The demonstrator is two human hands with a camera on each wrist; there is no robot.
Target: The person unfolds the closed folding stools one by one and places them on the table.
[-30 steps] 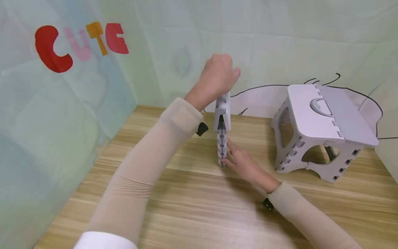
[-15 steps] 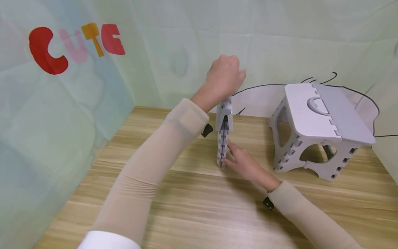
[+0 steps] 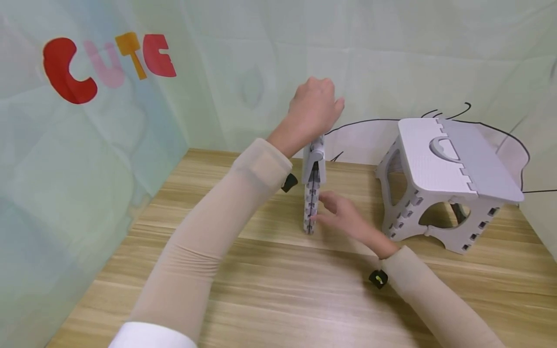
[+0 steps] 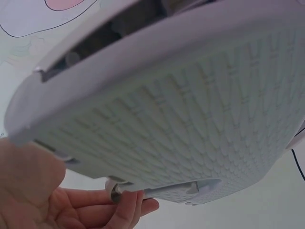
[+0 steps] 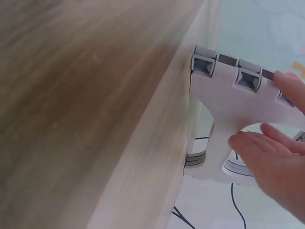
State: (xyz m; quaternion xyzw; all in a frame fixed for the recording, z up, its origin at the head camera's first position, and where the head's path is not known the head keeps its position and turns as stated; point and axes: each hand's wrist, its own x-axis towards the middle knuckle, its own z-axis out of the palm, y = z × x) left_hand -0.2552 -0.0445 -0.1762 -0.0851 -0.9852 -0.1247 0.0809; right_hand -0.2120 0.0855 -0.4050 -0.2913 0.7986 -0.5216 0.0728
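A folded grey-white plastic step stool (image 3: pixel 310 208) stands on edge, upright, on the wooden tabletop. My left hand (image 3: pixel 311 108) is above it; in the left wrist view its fingers curl through the handle slot in the stool's patterned top (image 4: pixel 167 119). Low on the stool's right side is my right hand (image 3: pixel 348 220), thumb at the hinged edge and the other fingers loosely bent. The right wrist view has this hand (image 5: pixel 276 157) beside the leg panel (image 5: pixel 219 90), with fingertips at the round cut-out.
An unfolded stool of the same kind (image 3: pixel 431 176) stands on the tabletop (image 3: pixel 270 295) to the right. Printed cloth walls (image 3: pixel 370 48) enclose the left, back and right. Colored letters (image 3: pixel 65 72) decorate the left wall.
The left hand and the stool's top have shifted slightly right, then held still. My right hand has loosened, its fingers lifting and bending away from the stool's side.
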